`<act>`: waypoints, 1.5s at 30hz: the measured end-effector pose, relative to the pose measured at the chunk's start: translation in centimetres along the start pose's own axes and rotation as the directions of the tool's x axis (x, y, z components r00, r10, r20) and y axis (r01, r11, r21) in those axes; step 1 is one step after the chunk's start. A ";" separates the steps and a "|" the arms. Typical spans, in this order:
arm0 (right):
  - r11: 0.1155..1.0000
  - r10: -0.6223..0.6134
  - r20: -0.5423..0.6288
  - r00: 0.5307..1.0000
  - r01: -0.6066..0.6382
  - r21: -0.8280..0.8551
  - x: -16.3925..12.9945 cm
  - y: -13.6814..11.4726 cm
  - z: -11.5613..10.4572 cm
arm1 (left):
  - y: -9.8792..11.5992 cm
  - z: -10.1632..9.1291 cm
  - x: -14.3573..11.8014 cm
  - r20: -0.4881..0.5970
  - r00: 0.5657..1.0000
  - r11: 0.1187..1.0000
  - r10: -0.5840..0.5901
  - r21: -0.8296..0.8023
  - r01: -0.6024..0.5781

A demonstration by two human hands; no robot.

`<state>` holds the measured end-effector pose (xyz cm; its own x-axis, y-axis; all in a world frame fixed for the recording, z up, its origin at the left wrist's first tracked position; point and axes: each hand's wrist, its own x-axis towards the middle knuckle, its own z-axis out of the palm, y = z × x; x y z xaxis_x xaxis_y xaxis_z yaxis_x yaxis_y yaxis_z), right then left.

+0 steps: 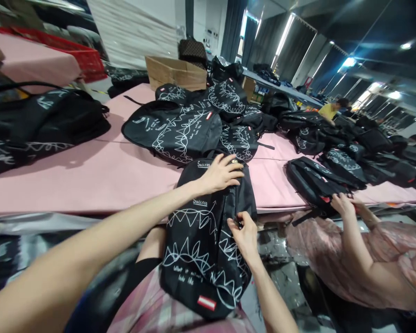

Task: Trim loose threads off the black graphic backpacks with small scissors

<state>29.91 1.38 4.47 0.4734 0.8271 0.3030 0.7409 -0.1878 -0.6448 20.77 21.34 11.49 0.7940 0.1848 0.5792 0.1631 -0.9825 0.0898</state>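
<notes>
Black backpack (pixel 190 231) across plaid-clad lap (pixel 138 300), upper end over pink-covered table (pixel 135 189). Left hand (pixel 223 175) on its top, fingers spread wide; right hand (pixel 246 233) at mid-panel, fingers curled, hold unclear.

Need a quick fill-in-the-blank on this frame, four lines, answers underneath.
1. The underlined word that appears twice on the black backpack under the person's hands is "____".
2. The right hand is lower on that backpack than the ____ hand.
3. The small label near the backpack's lower end is white and ____.
4. The table cover is coloured ____.

Missing words: Success; left; red; pink.
</notes>
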 end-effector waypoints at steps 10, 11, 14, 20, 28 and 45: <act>0.985 -0.137 -0.012 0.991 0.135 -0.111 0.0 1.3 -0.4 | -2.8 4.6 5.0 0.268 0.916 0.953 0.298 -0.130 -0.272; 0.988 -0.130 -0.006 0.991 0.129 -0.083 0.1 1.4 -0.3 | -3.4 4.5 5.0 0.269 0.919 0.955 0.287 -0.152 -0.254; 0.996 -0.089 -0.001 0.996 0.089 0.025 0.1 2.1 0.0 | -5.6 3.2 4.3 0.268 0.951 0.974 0.152 -0.206 -0.097; 0.993 -0.050 -0.082 0.995 0.058 0.105 -0.2 3.5 0.7 | -9.4 -0.1 -3.8 0.221 0.699 0.650 -0.680 -0.260 0.714; 0.971 -0.092 -0.198 0.976 0.132 0.199 -2.1 1.3 -1.9 | -6.2 -4.2 -7.5 -0.019 0.563 0.540 -0.826 -0.311 0.782; 0.776 0.039 -0.220 0.975 0.109 0.621 12.4 -2.0 -1.6 | -0.6 -13.8 -9.2 -0.505 0.658 0.821 -0.558 -0.222 0.526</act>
<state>35.04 11.13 10.63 0.5952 0.6826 0.4241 0.3308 0.2729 -0.9034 5.32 19.91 17.26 0.1355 0.6584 0.7404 0.4215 -0.7146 0.5583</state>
